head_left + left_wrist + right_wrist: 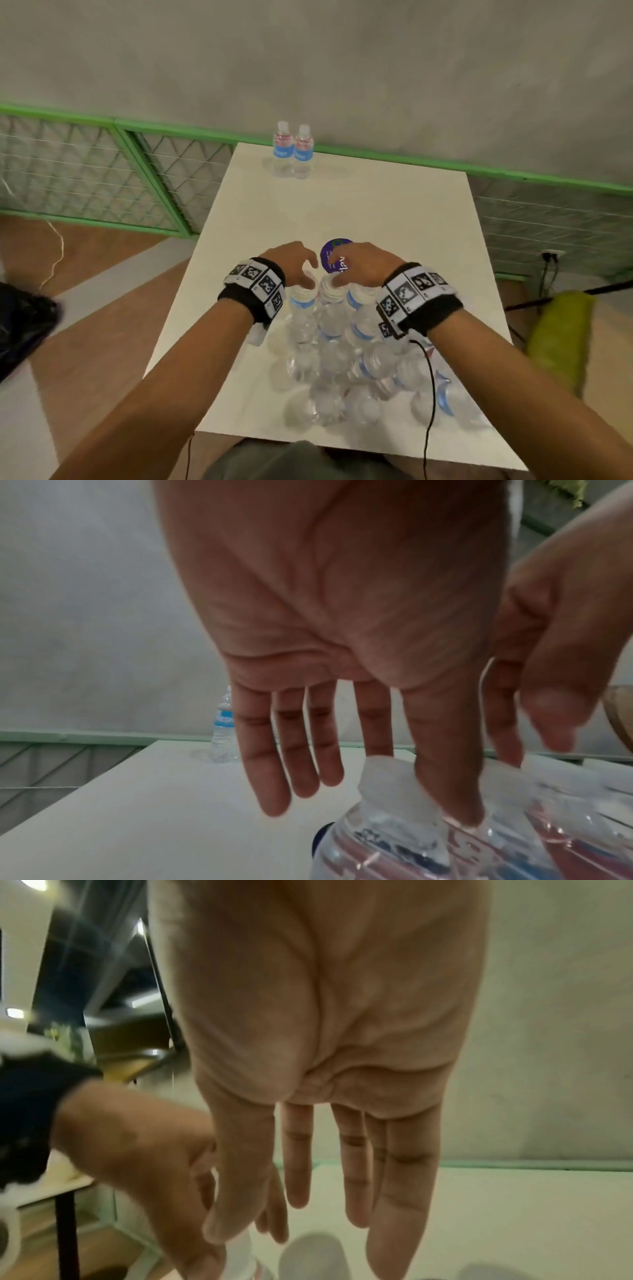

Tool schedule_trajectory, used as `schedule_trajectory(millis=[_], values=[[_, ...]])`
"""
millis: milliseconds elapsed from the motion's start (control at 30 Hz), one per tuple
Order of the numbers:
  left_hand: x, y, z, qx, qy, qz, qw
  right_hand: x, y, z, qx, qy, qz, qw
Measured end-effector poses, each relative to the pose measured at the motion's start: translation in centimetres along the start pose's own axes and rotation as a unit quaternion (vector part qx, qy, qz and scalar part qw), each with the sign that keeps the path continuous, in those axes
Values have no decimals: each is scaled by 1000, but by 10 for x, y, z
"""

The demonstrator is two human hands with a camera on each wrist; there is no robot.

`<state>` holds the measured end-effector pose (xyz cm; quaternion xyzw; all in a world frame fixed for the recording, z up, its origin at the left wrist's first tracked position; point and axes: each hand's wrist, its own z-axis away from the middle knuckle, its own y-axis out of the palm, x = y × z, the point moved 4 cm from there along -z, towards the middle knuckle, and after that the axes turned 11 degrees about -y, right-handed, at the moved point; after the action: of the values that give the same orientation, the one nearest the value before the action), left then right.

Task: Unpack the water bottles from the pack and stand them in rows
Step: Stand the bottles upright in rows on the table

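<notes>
Table: a white table (376,212) fills the middle of the head view, its far edge at 12 o'clock against a grey wall (308,61) with a green-framed mesh fence (85,164) along the base.
Floor clutter: a black bag (20,325) lies at 9 o'clock off the table; a yellow-green cloth (561,335) sits at 3 o'clock.
Pack: the pack (342,359) of clear water bottles, still in its plastic wrap, lies on the near half of the table at 6 o'clock, caps pointing to 12 o'clock.
Standing bottles: two bottles (293,150) stand upright, touching side by side, at the far edge at 12 o'clock, well apart from the pack.
Purple disc: a round purple label (334,255) lies flat just beyond the pack's cap end, partly hidden by the right hand.
Left hand: the left hand (291,263) has fingers straight and spread; the left wrist view shows its thumb (452,777) pressing the wrap beside a bottle cap (390,783).
Right hand: the right hand (363,263) reaches over the caps at the pack's far end, fingers extended and relaxed, holding nothing, close beside the left hand.
</notes>
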<state>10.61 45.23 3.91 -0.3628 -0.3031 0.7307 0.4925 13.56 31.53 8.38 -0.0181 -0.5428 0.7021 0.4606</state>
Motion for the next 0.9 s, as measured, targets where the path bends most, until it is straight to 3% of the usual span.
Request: schedule_trajectory(millis=[100,333,700,900], values=[[0,4,-10,26,23,-1,999,1,18,-28,59,37,30,997],[18,-6,-30,22,60,51,997,-6,5,-57,76,45,76,993],[49,-151,-98,-84,16,136,987,-38,-128,-115,-19,68,-29,997],[66,-176,-153,-122,-24,146,981,-72,-157,-174,-97,64,-19,993]])
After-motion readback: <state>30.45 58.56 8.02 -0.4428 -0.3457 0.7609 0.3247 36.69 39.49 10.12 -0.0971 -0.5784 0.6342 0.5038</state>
